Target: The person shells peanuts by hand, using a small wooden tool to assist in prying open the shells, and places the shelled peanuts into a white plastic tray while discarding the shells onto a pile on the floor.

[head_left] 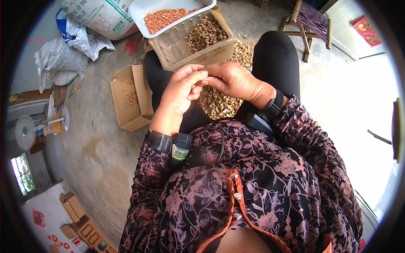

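My left hand (181,88) and my right hand (238,82) meet between my knees with their fingertips pinched together. Whatever lies between the fingertips is too small and covered to make out. Just beyond them, a clear plastic bin (169,49) tilts on a cardboard support and holds unshelled peanuts (205,34) toward its right side. Behind that bin, reddish shelled peanuts (165,20) are spread in a white tray (138,17). Broken peanut shells (221,102) form a heap under my hands and between my legs.
An open cardboard box (142,84) with small bits inside stands left of my leg. Stuffed sacks (101,19) and crumpled white bags (61,57) lie at the far left. A wooden folding stool (307,25) stands far right. A fan (26,133) is at the left.
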A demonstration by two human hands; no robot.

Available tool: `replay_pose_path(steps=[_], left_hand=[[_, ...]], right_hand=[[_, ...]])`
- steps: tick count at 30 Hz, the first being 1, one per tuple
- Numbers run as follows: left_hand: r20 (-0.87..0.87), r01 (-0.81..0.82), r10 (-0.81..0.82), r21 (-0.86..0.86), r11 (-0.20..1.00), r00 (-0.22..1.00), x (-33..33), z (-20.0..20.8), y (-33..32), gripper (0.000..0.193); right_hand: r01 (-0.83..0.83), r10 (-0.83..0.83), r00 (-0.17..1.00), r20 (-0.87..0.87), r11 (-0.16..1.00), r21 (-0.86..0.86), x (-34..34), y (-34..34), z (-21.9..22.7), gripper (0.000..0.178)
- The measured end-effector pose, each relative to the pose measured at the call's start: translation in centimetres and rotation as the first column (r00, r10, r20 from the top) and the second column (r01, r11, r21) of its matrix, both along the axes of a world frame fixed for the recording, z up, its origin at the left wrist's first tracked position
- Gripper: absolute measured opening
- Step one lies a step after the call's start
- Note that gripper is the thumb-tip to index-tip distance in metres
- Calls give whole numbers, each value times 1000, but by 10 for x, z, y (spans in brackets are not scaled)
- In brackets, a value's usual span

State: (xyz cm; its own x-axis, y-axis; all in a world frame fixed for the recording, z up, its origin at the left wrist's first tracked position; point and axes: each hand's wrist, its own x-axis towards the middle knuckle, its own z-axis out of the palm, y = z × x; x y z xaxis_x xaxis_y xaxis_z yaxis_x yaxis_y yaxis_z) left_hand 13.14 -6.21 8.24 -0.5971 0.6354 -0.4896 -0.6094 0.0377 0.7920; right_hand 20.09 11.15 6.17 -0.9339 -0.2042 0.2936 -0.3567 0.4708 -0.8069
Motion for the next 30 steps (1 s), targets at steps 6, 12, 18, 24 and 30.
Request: replay_pose_path(steps=[6,12,18,24,30], left_hand=[[20,-5,5,20,1000,1000,-2,2,0,21],[26,20,-23,100,995,999,-7,-2,-5,23],[120,-59,32,222,973,992,-5,-11,-3,21],[204,-109,59,245,963,977,-1,-18,-5,15],[284,-166,90,255,953,955,2,-18,-4,14]], right_hand=[[-8,6,999,-31,999,-34,-3,1,0,27],[-9,9,1000,4,997,-71,-7,2,0,28],[43,-45,999,-13,988,-148,-8,-1,-1,26],[61,-63,997,-52,997,-54,-7,-2,-5,24],[23,-28,999,-44,993,-119,-9,0,-1,24]])
